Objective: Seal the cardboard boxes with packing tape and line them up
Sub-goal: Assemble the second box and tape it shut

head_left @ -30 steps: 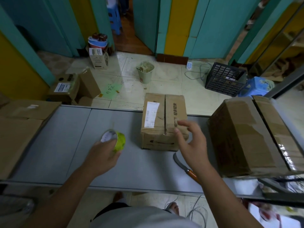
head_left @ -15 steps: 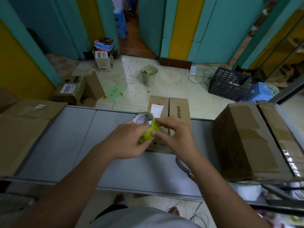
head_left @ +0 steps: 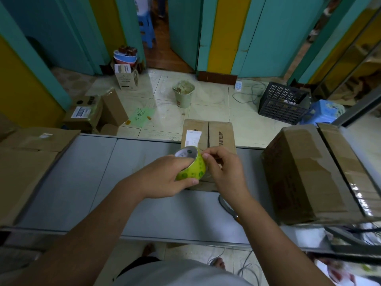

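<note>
A person's left hand (head_left: pixel 165 179) held a yellow-green roll of packing tape (head_left: pixel 194 169) in a curled grip, fingers and thumb wrapped round it, just above the grey worktop (head_left: pixel 82 182). The right hand (head_left: pixel 225 172) had its grip pinched small, thumb and forefinger picking at the roll's far edge. Directly behind the roll a small cardboard box (head_left: pixel 223 135) sat on the worktop, flaps closed along a centre seam, and a larger box (head_left: pixel 309 172), already taped, stood well apart to the right.

Matt brown cardboard boxes (head_left: pixel 208 139), glossy yellow-green plastic tape roll (head_left: pixel 192 169), smooth grey matt table (head_left: pixel 82 178).
</note>
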The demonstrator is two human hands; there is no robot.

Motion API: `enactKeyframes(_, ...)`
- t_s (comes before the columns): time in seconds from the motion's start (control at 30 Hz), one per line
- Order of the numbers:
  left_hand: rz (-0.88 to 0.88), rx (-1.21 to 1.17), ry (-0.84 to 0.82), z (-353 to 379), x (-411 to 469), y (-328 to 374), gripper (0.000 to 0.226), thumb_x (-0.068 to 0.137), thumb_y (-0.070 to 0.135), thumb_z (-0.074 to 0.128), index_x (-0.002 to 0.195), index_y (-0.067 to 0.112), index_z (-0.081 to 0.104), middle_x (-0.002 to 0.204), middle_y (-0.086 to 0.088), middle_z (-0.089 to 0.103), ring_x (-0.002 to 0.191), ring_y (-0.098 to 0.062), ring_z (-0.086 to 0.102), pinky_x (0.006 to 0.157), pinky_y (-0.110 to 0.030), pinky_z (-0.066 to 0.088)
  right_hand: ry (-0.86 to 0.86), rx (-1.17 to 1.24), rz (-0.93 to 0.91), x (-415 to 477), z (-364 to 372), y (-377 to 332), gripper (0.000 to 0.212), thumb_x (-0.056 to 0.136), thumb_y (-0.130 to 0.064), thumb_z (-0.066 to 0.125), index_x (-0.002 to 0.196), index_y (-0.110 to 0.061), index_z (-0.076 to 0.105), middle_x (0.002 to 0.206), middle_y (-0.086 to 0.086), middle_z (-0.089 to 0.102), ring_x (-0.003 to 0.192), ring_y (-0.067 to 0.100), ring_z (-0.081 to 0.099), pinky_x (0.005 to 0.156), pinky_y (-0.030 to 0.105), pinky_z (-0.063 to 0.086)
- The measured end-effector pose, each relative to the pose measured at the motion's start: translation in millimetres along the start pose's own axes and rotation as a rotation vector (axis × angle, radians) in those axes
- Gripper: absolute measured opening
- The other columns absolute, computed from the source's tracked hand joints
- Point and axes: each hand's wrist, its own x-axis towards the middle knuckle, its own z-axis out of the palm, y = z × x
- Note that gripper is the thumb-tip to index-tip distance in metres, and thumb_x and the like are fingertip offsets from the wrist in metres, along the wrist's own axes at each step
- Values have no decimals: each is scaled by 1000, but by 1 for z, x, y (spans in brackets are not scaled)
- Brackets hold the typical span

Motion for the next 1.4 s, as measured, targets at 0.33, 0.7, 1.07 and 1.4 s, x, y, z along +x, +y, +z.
enactKeyframes(0.33, -133, -68, 116, 12, 2, 5, 53, 90, 70, 56, 122, 28, 68, 108, 7, 81, 64, 4, 72, 76, -35, 63, -90, -35, 118, 2, -18, -13, 12, 102, -7, 62, 96, -9, 72, 82, -5, 69, 76, 7, 64, 70, 18, 50)
enactKeyframes(0.7, -326, -332, 24, -12, 5, -5, 34, 84, 69, 73, 86, 35, 75, 68, 2, 77, 63, -14, 77, 58, -20, 57, -12, 288, 241, -5, -32, -18, 11, 100, -13, 67, 103, -4, 72, 96, 23, 72, 83, 19, 64, 80, 34, 54)
enactKeyframes(1.07, -124, -823, 215, -8, -2, -1, 27, 96, 16, 66, 89, -10, 66, 76, -20, 74, 59, -17, 71, 58, -22, 56, 145, 515, 359, 9, -29, 7, 12, 98, -1, 68, 105, 10, 67, 80, 18, 71, 70, 19, 71, 69, 24, 60)
enactKeyframes(1.4, -225, -641, 195, -8, 13, 4, 31, 96, 33, 76, 76, 10, 72, 62, -1, 63, 53, -15, 65, 48, -25, 52, 158, 301, 234, 6, -42, -1, 2, 95, -7, 74, 97, -6, 74, 81, 9, 78, 74, 21, 77, 67, 25, 61)
